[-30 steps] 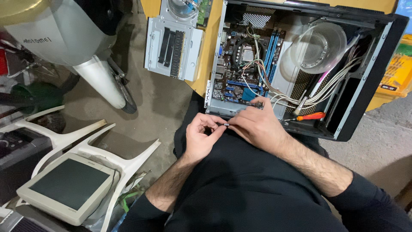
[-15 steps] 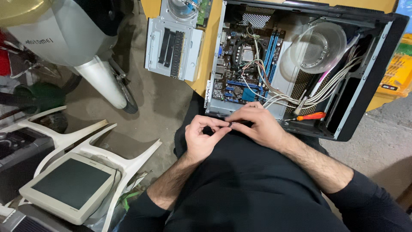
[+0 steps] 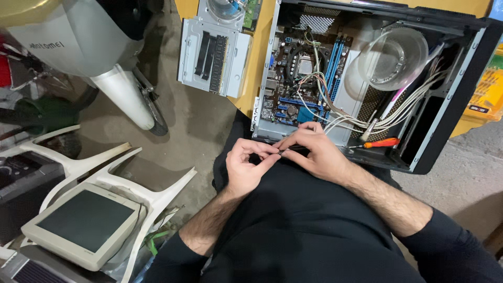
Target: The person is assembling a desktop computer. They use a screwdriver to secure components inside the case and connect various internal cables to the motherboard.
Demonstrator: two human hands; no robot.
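**Hands pinched a small part below an opened computer case**

An open black computer case [image 3: 450, 89] filled the upper right of the frame, its motherboard [image 3: 298, 78] bare and pale cables [image 3: 398, 112] trailing over a clear plastic bowl [image 3: 393, 57]. A grey drive cage [image 3: 212, 52] lay at top centre, and an old beige monitor [image 3: 84, 225] sat at lower left. At the right edge stood a yellow crate [image 3: 484, 94] bearing a small dark rectangular label. At centre, the left hand [image 3: 246, 170] and right hand [image 3: 317, 154] met fingertip to fingertip, both pinching a small dark part [image 3: 283, 152] just under the case's lower edge; its kind was too small to tell. An orange-handled screwdriver [image 3: 380, 142] lay inside the case, near the right hand. The part looked easy to fumble: a slipped pinch could have dropped it onto dark clothing or among the cables
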